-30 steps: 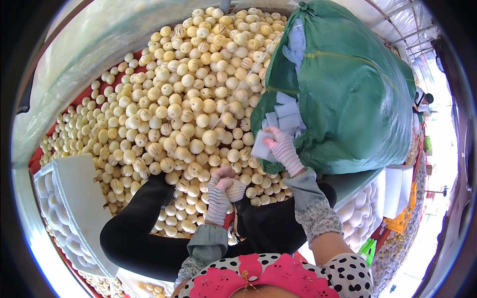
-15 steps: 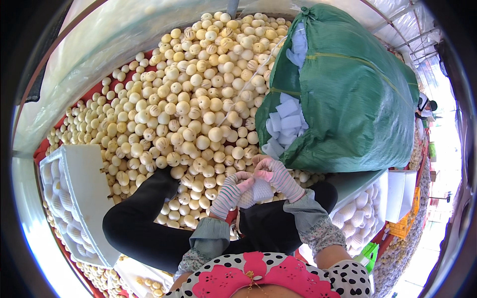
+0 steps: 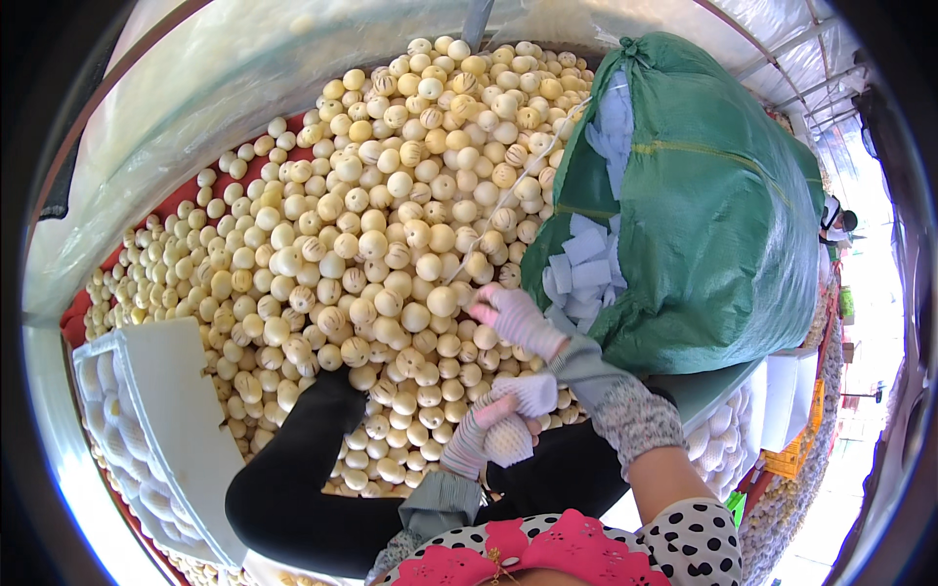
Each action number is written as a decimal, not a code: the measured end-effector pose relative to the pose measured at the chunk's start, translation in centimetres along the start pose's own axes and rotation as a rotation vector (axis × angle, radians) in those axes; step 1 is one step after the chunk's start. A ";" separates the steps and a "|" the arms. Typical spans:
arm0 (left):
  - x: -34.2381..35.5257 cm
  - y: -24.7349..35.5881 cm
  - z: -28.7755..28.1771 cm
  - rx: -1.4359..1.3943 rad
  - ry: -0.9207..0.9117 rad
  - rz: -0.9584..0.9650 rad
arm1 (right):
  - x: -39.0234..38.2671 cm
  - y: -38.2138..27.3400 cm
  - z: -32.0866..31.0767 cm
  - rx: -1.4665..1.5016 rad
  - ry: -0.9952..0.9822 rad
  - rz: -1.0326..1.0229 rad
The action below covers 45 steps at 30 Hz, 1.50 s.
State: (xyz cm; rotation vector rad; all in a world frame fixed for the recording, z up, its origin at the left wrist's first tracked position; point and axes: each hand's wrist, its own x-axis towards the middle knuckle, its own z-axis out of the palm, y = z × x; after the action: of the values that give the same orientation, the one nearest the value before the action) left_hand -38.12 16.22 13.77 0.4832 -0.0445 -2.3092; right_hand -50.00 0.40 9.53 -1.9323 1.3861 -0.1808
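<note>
The left hand point(image 3: 467, 444) is clamped on white foam netting point(image 3: 535, 395), above the right trouser leg point(image 3: 576, 464). The right hand point(image 3: 523, 320), well apart from it, is at the heap of pale fruit point(image 3: 416, 232), fingers bent, near the mouth of the green sack point(image 3: 723, 244). In this report's judgement, the left grip should stay light enough not to crush the netting; the right should take any fruit by its sides, without nails or dislodging neighbours.

Not verifiable: whether the netting is one piece or two, or contains fruit, as thumb and fingers cover its middle; whether the right fingertips grip anything; the sack's deeper contents, in shadow.
</note>
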 end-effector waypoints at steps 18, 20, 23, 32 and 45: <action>1.5 -0.5 -5.9 -0.274 0.517 0.254 | 22.9 -0.8 -3.2 -0.455 0.188 0.181; 2.0 -0.9 -5.3 -0.286 0.484 0.225 | 20.6 3.4 -0.1 -0.635 0.346 -0.130; 1.7 -1.3 -5.6 -0.274 0.495 0.272 | 18.0 1.3 4.5 -0.302 0.294 -0.150; 3.5 -4.2 -7.6 -0.269 0.441 0.171 | 9.7 -1.5 6.2 -0.228 0.001 -0.138; 3.7 -4.9 -8.8 -0.155 0.566 0.344 | 16.9 -1.3 0.1 -0.373 0.318 -0.095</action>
State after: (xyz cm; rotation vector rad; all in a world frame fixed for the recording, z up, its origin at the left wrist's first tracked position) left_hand -40.68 18.10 3.49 0.9492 0.3016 -1.7593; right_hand -42.11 -14.02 5.29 -2.3581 1.6242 -0.3031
